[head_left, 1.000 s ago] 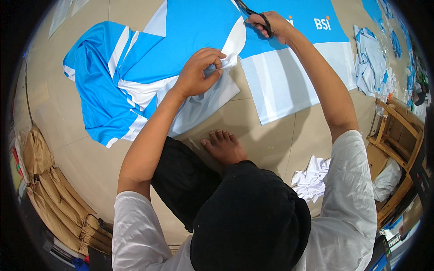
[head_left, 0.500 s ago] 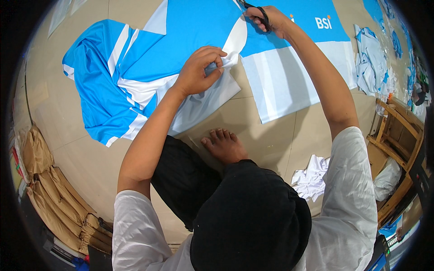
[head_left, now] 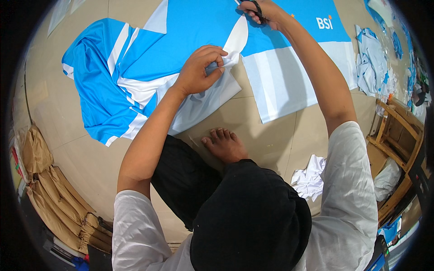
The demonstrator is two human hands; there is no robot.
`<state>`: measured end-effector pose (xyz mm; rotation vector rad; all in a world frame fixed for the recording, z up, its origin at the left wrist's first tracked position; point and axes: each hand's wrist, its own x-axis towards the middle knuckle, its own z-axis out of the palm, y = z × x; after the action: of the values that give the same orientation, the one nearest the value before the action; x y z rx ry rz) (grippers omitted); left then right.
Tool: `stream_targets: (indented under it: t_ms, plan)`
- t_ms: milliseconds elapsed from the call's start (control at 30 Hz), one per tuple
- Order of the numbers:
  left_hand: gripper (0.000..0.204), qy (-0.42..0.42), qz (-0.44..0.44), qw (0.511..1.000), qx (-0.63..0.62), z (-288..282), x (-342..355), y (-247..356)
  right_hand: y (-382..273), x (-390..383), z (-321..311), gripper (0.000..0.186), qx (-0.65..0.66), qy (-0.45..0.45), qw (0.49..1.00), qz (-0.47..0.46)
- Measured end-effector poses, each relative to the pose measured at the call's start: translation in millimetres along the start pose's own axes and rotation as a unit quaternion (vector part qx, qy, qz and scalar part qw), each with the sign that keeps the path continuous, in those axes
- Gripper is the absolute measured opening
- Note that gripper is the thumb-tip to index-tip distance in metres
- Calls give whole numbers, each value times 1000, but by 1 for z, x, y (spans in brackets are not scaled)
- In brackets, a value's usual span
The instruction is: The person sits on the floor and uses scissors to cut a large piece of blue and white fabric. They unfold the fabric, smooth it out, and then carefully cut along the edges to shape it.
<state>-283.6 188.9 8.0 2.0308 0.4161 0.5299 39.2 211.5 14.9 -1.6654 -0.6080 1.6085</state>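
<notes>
A large sheet of blue fabric [head_left: 199, 34] with a pale grey-white edge lies flat on the tiled floor. My left hand [head_left: 201, 70] is closed, pinching a folded white edge [head_left: 236, 41] of it between thumb and fingers. Farther off, my right hand [head_left: 267, 14] grips black-handled scissors [head_left: 259, 9]; their blades run toward the top of the view and are only partly seen. From the scissors down, a gap separates the pinched part from the right-hand part of the fabric [head_left: 312, 31], which has a pale lower band.
A crumpled blue and white cloth heap [head_left: 95, 77] lies at the left. White scraps [head_left: 311, 176] sit near my right knee, and blue-grey offcuts [head_left: 370, 58] at the right. A wooden stool [head_left: 395, 135] stands on the right, brown paper bundles [head_left: 58, 198] at the lower left. My bare foot [head_left: 224, 145] rests below the fabric.
My right hand has moved slightly farther away and to the left with the scissors, along the blue fabric. My left hand keeps its pinch in nearly the same place.
</notes>
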Motion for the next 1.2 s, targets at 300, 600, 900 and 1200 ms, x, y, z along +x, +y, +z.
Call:
stream_targets:
  t_ms: [300,600,900,1200]
  plan:
    - [14,41,10,989,144,-49,-31,-20,26,-58,24,42,-136,157,970,-123]
    - [21,283,-232,866,341,-194,-210,-90,166,-223,-40,54,-236,566,788,-58]
    - [63,49,-8,962,267,16,4,-20,227,-227,-104,73,-255,697,658,-126]
    - [71,-83,57,943,318,154,92,11,221,-184,-105,70,-318,704,627,-100]
